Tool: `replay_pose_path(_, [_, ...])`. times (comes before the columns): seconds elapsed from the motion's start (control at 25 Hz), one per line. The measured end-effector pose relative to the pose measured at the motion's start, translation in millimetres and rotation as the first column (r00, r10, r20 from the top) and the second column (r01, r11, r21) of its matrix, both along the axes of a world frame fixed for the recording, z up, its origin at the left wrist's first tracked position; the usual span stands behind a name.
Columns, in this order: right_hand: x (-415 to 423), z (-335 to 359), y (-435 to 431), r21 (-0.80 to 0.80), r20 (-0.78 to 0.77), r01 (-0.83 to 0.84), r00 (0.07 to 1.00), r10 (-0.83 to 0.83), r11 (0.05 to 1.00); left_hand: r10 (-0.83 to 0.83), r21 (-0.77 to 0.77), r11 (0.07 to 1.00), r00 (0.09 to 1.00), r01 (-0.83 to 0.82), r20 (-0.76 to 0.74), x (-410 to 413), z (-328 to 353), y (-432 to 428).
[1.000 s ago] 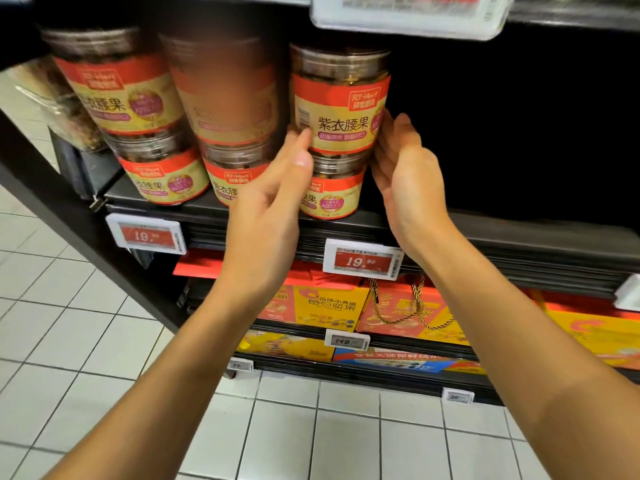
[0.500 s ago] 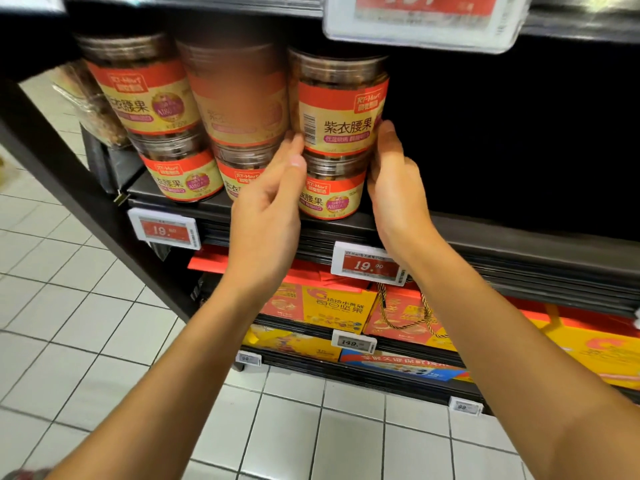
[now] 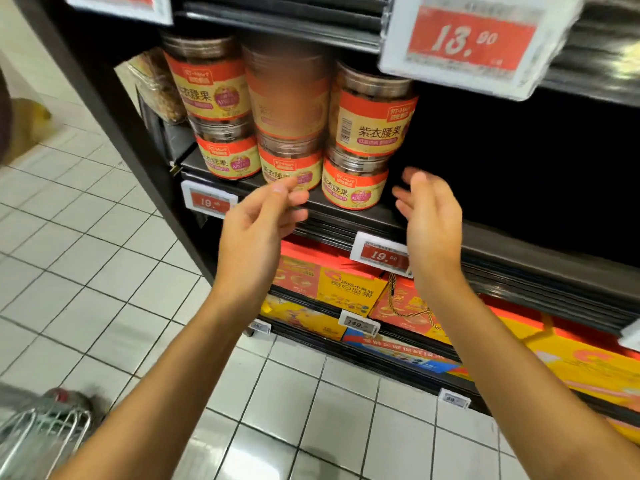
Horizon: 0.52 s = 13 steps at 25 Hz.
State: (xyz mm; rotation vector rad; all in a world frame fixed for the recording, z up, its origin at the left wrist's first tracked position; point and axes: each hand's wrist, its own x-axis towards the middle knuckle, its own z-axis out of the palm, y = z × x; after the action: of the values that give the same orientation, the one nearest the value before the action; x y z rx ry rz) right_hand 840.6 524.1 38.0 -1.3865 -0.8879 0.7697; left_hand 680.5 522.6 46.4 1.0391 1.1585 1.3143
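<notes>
Black store shelving point(image 3: 519, 249) stands on a white tiled floor point(image 3: 86, 271).

Three stacks of jars, each two high, stand side by side on a shelf point(image 3: 485, 237). In the right stack, the upper jar point(image 3: 372, 112) sits on the lower jar point(image 3: 353, 183); the middle stack point(image 3: 289, 126) and left stack point(image 3: 218, 112) lie to their left. The left hand point(image 3: 256, 230) is in front of the middle stack, the right hand point(image 3: 429, 209) just right of the lower jar. A price tag point(image 3: 381, 252) hangs on the shelf edge between the hands. Boxes point(image 3: 332, 289) lie on the shelf beneath. A cart point(image 3: 41, 434) stands on the floor point(image 3: 104, 271), far left.
</notes>
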Motion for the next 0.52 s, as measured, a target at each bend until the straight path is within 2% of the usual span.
replay_pose_path(0.12, [-29.9,18.9,-41.5,-0.102,0.016,-0.189,0.981,0.191,0.977,0.028,-0.177,0.984,1.000,-0.029,-0.005,-27.1,24.9,-42.3])
replay_pose_path(0.2, [-63.5,37.9,-74.5,-0.191,-0.010,-0.420,0.905,0.426,0.887,0.062,-0.258,0.964,0.998,-0.063,-0.009,-57.3,44.6,-85.3])
replay_pose_path(0.28, [-105.8,57.4,-108.1,-0.225,-0.077,-0.607,0.791,0.607,0.762,0.134,-0.347,0.929,0.991,-0.127,-0.002,-92.5,61.9,-136.3])
replay_pose_path(0.4, [-174.6,81.4,-151.9,-0.225,-0.132,-0.782,0.616,0.777,0.582,0.317,-0.413,0.865,0.948,-0.285,0.009,-148.3,79.4,-216.4])
replay_pose_path(0.52, [-259.7,99.2,-199.9,-0.196,-0.173,-0.924,0.361,0.916,0.327,0.600,-0.424,0.728,0.800,-0.539,0.014,-224.1,94.8,-308.5])
